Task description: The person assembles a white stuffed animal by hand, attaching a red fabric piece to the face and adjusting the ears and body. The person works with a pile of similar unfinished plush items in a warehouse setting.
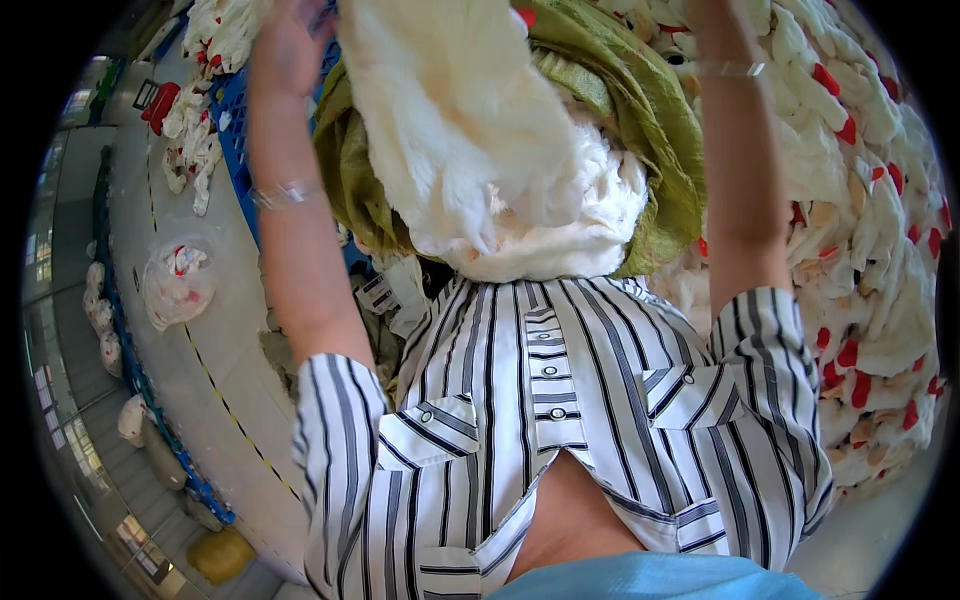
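Observation:
A long cream-white fluffy plush piece [450, 110] stretches from the top edge down over a pile of white plush [600, 185] in front of my chest. The pile sits in the mouth of an olive-green woven sack [665, 130], whose rim is folded outward. My left hand [290, 45] is beside the upper left of the long piece, smeared by motion and partly cut off. Whether its fingers grip anything does not show. On the other side, my right forearm [745, 150] reaches up past the sack, and the hand lies beyond the top edge.
A large heap of white plush pieces with red parts [860, 230] rises at the right. Blue plastic crating [235, 130] stands left of the sack. A clear plastic bag [180, 280] and loose white pieces [190, 130] lie on the grey floor. A yellow sack [220, 556] sits lower left.

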`<state>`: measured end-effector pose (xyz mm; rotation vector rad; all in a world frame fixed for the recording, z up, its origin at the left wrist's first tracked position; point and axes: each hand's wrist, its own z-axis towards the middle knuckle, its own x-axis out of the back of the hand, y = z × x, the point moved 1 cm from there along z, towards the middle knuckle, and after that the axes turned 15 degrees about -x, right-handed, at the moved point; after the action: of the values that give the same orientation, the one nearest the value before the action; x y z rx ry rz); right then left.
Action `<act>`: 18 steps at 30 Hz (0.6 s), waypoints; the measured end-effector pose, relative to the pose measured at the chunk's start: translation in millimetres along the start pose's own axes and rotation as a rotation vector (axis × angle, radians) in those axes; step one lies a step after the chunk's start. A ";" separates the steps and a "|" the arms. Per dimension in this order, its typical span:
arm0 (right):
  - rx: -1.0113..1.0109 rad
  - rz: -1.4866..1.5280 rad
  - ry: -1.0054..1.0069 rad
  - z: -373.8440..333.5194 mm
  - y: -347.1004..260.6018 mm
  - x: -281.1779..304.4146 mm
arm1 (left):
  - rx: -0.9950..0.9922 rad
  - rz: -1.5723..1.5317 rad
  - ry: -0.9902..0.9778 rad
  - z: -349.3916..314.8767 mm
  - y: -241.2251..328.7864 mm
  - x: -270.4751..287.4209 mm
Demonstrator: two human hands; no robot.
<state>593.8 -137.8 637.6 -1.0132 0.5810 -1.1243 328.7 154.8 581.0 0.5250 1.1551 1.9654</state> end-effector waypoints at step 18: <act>-1.041 -0.111 -0.821 -243.5 120.0 -48.1 | 0.308 0.176 0.086 -257.0 -25.4 -89.5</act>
<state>433.3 -171.4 415.9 -2.2655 0.4082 -0.3367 220.5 -48.2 433.4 0.7287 1.5234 1.9832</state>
